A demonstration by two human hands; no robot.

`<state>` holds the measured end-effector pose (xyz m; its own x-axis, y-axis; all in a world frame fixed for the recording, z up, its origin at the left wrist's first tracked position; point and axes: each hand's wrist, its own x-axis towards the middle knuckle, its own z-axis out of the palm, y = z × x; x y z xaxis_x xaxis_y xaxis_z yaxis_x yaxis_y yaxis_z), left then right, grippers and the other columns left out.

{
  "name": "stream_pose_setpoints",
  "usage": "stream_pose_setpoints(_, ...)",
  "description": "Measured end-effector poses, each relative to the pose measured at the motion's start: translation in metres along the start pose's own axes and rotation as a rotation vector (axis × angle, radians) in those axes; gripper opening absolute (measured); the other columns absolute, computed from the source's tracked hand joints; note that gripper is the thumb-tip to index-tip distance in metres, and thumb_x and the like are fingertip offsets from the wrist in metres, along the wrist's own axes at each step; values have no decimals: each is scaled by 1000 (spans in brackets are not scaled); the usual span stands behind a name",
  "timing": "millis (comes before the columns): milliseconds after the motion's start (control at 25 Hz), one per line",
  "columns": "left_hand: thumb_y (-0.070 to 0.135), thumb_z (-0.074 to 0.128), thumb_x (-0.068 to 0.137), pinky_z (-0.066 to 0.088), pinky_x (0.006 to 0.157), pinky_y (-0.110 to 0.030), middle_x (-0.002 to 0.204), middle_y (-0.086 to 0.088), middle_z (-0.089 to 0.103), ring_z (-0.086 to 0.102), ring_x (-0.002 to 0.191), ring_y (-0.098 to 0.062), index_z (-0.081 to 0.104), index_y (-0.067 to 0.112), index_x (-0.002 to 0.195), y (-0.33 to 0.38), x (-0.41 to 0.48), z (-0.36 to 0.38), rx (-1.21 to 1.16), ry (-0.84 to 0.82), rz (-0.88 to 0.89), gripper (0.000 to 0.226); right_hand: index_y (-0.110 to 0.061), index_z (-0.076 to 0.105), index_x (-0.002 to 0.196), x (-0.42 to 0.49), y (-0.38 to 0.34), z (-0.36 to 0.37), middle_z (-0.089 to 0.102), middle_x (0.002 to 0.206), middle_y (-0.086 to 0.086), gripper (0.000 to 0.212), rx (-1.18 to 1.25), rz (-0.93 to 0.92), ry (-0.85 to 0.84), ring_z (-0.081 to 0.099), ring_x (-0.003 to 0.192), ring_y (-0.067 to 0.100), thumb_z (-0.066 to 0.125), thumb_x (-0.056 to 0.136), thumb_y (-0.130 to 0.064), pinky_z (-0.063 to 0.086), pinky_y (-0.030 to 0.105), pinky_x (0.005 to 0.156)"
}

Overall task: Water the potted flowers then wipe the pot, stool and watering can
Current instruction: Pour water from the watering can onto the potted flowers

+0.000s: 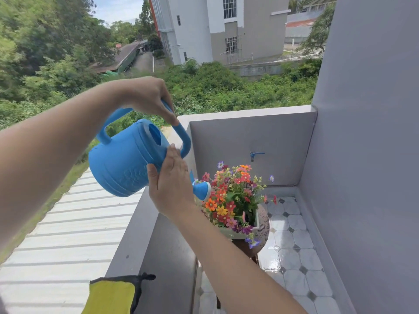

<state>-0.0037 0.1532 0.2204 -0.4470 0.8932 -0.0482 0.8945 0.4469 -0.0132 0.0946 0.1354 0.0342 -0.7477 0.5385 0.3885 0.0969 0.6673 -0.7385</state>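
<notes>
Step in hand: watering, first part of the task. Left hand is the main grip, fingers wrapped closed around the top handle of the blue watering can. Right hand is flat against the can's side near the spout base, palm pressing, fingers loose, steadying and not clamped round anything. Can is tilted spout-down; the rose head sits below and forward of the right-hand grip, just over the near edge of the flowers. No water stream clearly visible, too fine to tell.

Flowers stand in a pale pot, below and ahead of both grips, on a dark round stool. Stool top looks spotted with drops, and the tiled floor beside it is wet and shiny. Wall tap is beyond the flowers, well apart from the can.

Yellow cloth hangs over the balcony ledge, low and behind the left grip, untouched. Wiping not begun, by my read.

Next move, judged: finish the pour, level the can so it stops dripping, set it down on the floor or ledge, free one hand and reach back and down for the cloth. Then pot, stool and can get wiped. Care needed: can is partly out over the ledge side, so keep the handle grip firm while levelling.
</notes>
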Motion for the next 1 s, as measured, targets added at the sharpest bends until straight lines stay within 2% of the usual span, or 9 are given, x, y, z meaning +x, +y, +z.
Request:
stream_pose_setpoints(160, 50, 75, 69, 35, 52, -27, 60, 3, 60, 47, 57, -11, 76, 27, 77, 9, 6, 1, -37, -20, 36, 24, 1, 9, 148, -6, 3, -10, 12, 158, 14, 65, 96, 6, 60, 8, 147, 26, 33, 99, -35, 7, 34, 118)
stream_pose_setpoints(280, 50, 73, 71, 31, 50, -27, 57, 4, 56, 45, 54, -11, 75, 27, 78, 17, 11, -8, -80, 30, 38, 24, 5, 18, 146, 10, 12, -19, 20, 155, 20, 62, 128, -17, 141, 17, 144, 32, 35, 98, -31, 17, 42, 118)
stream_pose_setpoints(360, 51, 73, 72, 33, 51, -26, 61, 3, 59, 47, 57, -12, 74, 28, 80, 17, 14, -14, -77, 91, 32, 24, 6, 21, 144, 24, 17, -23, 23, 153, 22, 62, 201, -22, 151, 18, 143, 33, 35, 96, -30, 19, 45, 117)
stream_pose_setpoints(480, 51, 72, 72, 34, 51, -26, 68, -3, 62, 48, 59, -14, 76, 24, 83, 9, 17, -20, -59, 146, 8, 30, 8, 21, 144, 43, 21, -23, 24, 153, 23, 60, 247, -56, 137, 16, 144, 31, 37, 97, -25, 16, 40, 118)
stream_pose_setpoints(600, 52, 73, 70, 36, 54, -28, 73, -7, 66, 49, 61, -16, 76, 23, 83, 2, 16, -22, -53, 129, -21, 32, 7, 21, 144, 47, 20, -16, 24, 153, 22, 58, 247, -84, 98, 19, 143, 31, 39, 98, -22, 15, 37, 117)
stream_pose_setpoints(720, 53, 73, 69, 34, 52, -27, 69, -3, 65, 49, 61, -14, 76, 26, 81, 3, 14, -17, -39, 70, -10, 30, 6, 21, 145, 36, 20, -6, 24, 153, 21, 59, 250, -103, 121, 20, 143, 31, 37, 97, -26, 18, 38, 117)
stream_pose_setpoints(800, 55, 73, 67, 35, 54, -28, 69, -8, 66, 50, 61, -17, 76, 28, 78, 7, 13, -11, -29, 45, 21, 29, 5, 21, 145, 25, 24, -3, 25, 154, 20, 61, 233, -126, 146, 21, 143, 30, 33, 98, -32, 18, 35, 117)
stream_pose_setpoints(920, 55, 73, 67, 34, 53, -29, 70, -12, 67, 48, 58, -18, 74, 33, 73, 14, 12, -6, -39, 50, 57, 23, 4, 23, 145, 17, 30, -6, 27, 153, 19, 71, 217, -145, 192, 24, 142, 30, 24, 95, -47, 22, 38, 116)
stream_pose_setpoints(1000, 56, 72, 67, 33, 52, -29, 70, -12, 67, 47, 56, -18, 73, 35, 73, 17, 12, -7, -63, 82, 66, 22, 5, 24, 144, 22, 33, -9, 28, 152, 20, 75, 219, -155, 228, 24, 142, 31, 17, 93, -49, 23, 39, 115)
